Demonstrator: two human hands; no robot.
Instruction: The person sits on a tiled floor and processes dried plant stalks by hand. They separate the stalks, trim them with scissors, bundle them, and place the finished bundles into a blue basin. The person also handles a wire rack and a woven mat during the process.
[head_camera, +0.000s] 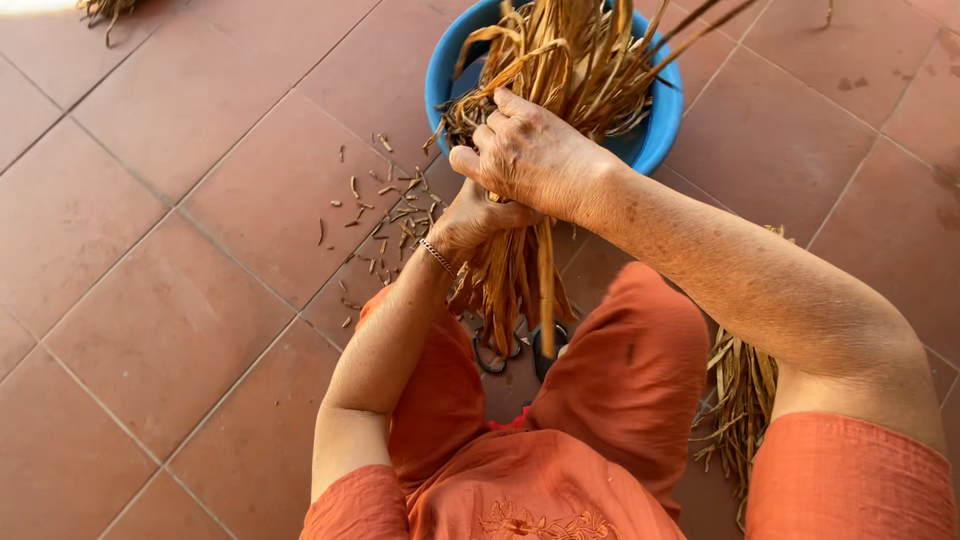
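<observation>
At the centre of the frame, both hands close on a bundle of dried strap-like leaves (520, 275): the right hand (530, 155) wraps its grip around the top, the left hand (470, 222) clasps it just beneath. The bundle's upper ends fan over the blue basin (655, 125) at upper centre. The step looks like gathering and tightening; scissors (492, 358) lie below between the knees.

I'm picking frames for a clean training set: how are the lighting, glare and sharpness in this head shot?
Head view: warm, soft, even light; only faint shadows under the arms. A blown-out white patch sits at the top left corner. The right hand, left hand and dried leaves look sharp, as do the blue basin and floor tiles; tile lines bend slightly toward the edges.
</observation>
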